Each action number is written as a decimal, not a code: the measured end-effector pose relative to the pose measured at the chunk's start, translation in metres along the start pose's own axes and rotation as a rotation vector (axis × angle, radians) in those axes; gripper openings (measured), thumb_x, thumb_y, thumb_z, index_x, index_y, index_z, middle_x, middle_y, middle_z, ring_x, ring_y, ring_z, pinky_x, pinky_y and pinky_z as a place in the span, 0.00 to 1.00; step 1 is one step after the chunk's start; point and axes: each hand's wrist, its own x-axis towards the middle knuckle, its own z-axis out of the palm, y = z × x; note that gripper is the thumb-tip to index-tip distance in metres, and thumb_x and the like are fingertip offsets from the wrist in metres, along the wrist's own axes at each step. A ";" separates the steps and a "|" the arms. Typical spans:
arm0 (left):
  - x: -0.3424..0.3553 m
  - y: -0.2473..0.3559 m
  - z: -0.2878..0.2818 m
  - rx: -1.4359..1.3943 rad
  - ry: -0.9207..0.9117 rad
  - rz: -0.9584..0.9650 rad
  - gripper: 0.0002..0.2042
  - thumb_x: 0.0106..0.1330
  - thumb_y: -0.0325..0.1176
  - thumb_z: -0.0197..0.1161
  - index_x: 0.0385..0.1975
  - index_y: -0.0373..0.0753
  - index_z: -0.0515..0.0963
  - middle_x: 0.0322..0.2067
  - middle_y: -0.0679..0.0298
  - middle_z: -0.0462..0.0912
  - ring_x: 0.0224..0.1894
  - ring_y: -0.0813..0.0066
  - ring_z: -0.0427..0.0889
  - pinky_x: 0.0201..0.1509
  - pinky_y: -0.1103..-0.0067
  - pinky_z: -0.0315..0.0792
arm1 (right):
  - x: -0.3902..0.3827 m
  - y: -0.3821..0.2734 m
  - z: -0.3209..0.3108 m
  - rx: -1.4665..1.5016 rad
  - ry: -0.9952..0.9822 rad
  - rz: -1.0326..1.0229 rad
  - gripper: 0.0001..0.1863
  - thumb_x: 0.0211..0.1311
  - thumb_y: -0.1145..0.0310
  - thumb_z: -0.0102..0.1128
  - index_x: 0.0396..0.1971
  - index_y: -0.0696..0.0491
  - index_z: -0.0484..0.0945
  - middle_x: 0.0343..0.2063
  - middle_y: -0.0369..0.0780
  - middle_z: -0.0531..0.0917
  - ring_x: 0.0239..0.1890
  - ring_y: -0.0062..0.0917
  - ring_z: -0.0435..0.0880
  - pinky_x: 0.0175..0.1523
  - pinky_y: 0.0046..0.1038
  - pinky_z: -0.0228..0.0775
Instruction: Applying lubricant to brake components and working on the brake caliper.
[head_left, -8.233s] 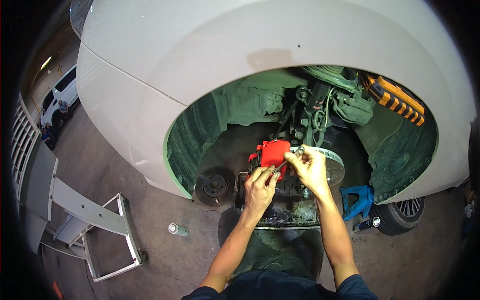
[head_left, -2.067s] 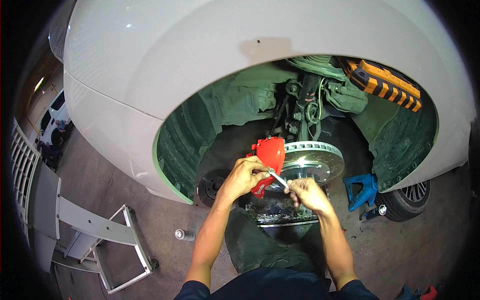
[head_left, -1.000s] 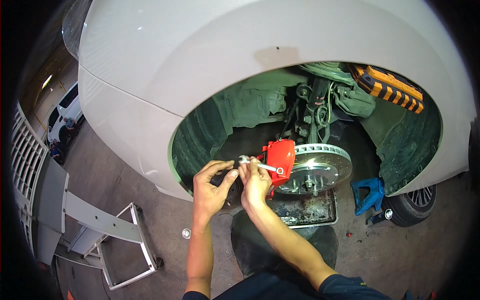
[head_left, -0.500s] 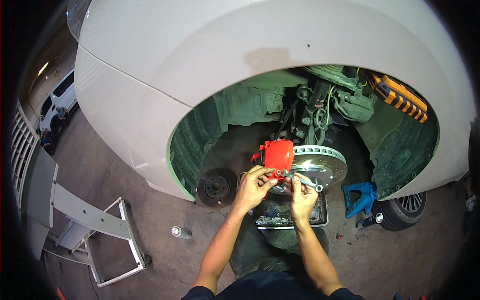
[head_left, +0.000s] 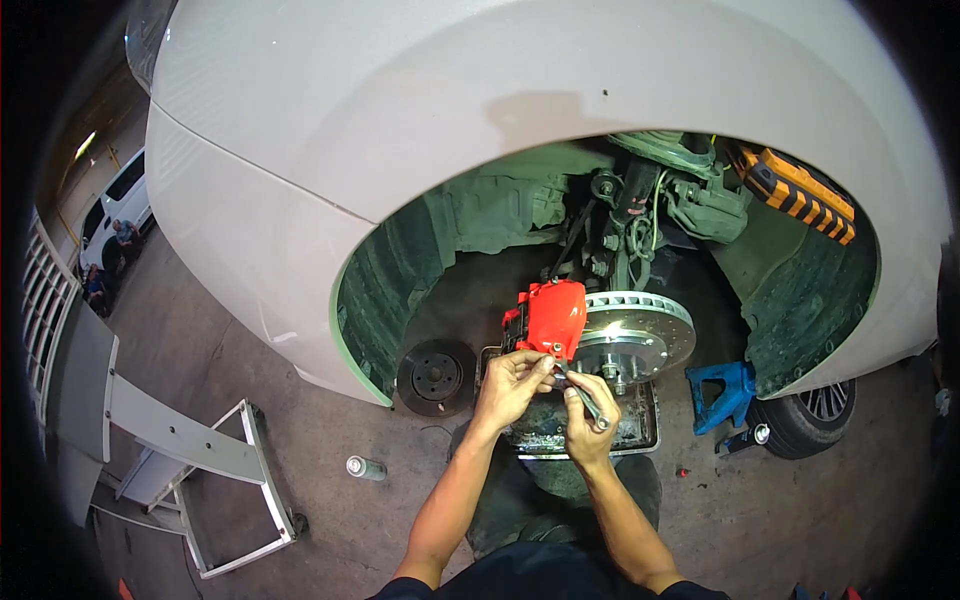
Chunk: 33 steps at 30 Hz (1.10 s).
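A red brake caliper [head_left: 555,315] sits at the left edge of a shiny, drilled brake disc [head_left: 640,325] inside the wheel arch. My right hand [head_left: 590,418] is closed around a slim metal wrench [head_left: 597,414], its shaft slanting down to the right. Just below the caliper's lower end, my left hand [head_left: 510,392] is in a pinch, thumb and fingertips beside the wrench's head. Whatever those fingertips hold is too small to tell. Fingers partly cover the wrench's upper end.
Under the disc lies a grimy metal tray [head_left: 640,448]. A worn disc [head_left: 435,377] and a spray can [head_left: 366,468] are on the floor at left. To the right stand a blue jack stand [head_left: 718,395] and a wheel [head_left: 810,420]. An orange-black case [head_left: 800,195] rests within the arch.
Both hands have moved slightly down from the caliper. The wrench has swung from pointing right to slanting steeply downward, and the caliper's lower end shows more.
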 end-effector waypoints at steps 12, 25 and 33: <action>0.001 -0.010 0.017 -0.179 0.002 -0.125 0.10 0.68 0.33 0.64 0.40 0.32 0.82 0.32 0.60 0.87 0.32 0.78 0.86 0.36 0.85 0.79 | 0.018 0.045 -0.014 0.615 -0.096 0.384 0.13 0.63 0.77 0.50 0.46 0.61 0.77 0.37 0.41 0.83 0.38 0.20 0.82 0.45 0.19 0.72; 0.004 0.002 0.016 -0.145 0.074 -0.180 0.10 0.67 0.34 0.65 0.36 0.33 0.83 0.29 0.63 0.86 0.27 0.83 0.83 0.30 0.88 0.76 | 0.007 0.050 -0.008 0.716 -0.029 0.435 0.09 0.67 0.77 0.55 0.46 0.61 0.73 0.39 0.47 0.84 0.38 0.29 0.86 0.46 0.27 0.80; 0.005 0.002 0.016 -0.168 0.088 -0.179 0.09 0.66 0.35 0.66 0.36 0.34 0.84 0.27 0.63 0.86 0.25 0.83 0.84 0.28 0.88 0.77 | 0.008 0.017 -0.005 0.534 0.040 0.408 0.08 0.69 0.76 0.56 0.44 0.63 0.76 0.36 0.45 0.85 0.37 0.25 0.86 0.46 0.26 0.80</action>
